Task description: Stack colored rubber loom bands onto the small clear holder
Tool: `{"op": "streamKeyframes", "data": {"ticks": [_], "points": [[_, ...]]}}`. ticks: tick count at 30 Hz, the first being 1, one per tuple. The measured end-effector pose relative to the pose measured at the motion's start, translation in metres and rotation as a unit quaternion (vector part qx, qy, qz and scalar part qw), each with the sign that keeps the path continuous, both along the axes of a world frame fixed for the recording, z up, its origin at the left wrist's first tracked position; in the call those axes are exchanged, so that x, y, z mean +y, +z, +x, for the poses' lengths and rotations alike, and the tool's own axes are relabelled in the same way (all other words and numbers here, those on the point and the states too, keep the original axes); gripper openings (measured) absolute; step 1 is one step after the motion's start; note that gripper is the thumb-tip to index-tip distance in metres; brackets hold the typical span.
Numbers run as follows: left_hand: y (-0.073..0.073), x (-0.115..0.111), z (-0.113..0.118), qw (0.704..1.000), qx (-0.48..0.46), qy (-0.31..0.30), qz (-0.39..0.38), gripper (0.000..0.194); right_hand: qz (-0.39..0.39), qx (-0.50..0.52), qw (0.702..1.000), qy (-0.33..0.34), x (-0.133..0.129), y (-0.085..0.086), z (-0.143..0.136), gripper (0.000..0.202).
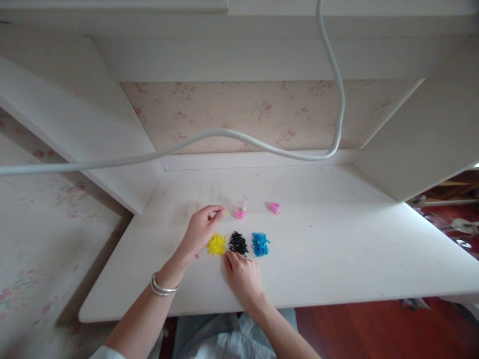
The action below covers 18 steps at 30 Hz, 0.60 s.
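Note:
Between thumb and forefinger my left hand (204,227) pinches a small yellow piece (226,213), just left of a clear container (241,202) with pink at its bottom. Below that hand lies a pile of yellow bands (216,244). My right hand (243,274) rests on the table with curled fingers, at the near edge of a black pile (238,243); what its fingertips hold, if anything, is hidden. A blue pile (260,244) lies to the right of the black one. Farther back on the right sits a pink lid-like piece (275,208).
The white table (337,249) has raised panels at its back and sides. A white cable (224,133) hangs across the view above it. A tiny red-pink piece (196,256) lies left of the yellow pile.

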<state>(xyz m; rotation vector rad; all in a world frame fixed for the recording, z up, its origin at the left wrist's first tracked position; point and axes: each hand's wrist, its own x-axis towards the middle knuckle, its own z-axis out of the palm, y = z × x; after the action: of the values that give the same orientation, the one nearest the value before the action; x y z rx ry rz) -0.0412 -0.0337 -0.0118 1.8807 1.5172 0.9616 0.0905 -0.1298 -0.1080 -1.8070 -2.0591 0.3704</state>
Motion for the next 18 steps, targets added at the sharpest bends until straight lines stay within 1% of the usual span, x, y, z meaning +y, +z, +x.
{"op": "streamKeyframes", "data": {"ticks": [3,6,9,12,15,18], "points": [[0.014,0.02,0.016,0.998,0.011,-0.028,0.055,0.028,0.005,0.029,1.0,-0.003,-0.001,-0.003,0.002,0.027],[0.017,0.039,0.032,0.995,0.019,-0.048,0.081,0.025,0.014,0.069,0.997,-0.007,-0.001,-0.005,0.005,0.029],[0.012,0.054,0.042,0.994,0.027,-0.057,0.087,0.023,0.023,0.128,0.992,0.007,-0.001,-0.005,0.009,0.03],[0.003,0.063,0.045,0.993,0.047,-0.058,0.091,0.022,0.03,0.187,0.982,0.018,-0.001,-0.005,0.012,0.03],[-0.004,0.066,0.044,0.992,0.067,-0.06,0.088,0.022,0.032,0.222,0.975,0.005,0.0,-0.005,0.012,0.029],[-0.009,0.066,0.044,0.992,0.079,-0.066,0.079,0.023,0.037,0.232,0.972,0.002,0.001,-0.005,0.012,0.027]]}}
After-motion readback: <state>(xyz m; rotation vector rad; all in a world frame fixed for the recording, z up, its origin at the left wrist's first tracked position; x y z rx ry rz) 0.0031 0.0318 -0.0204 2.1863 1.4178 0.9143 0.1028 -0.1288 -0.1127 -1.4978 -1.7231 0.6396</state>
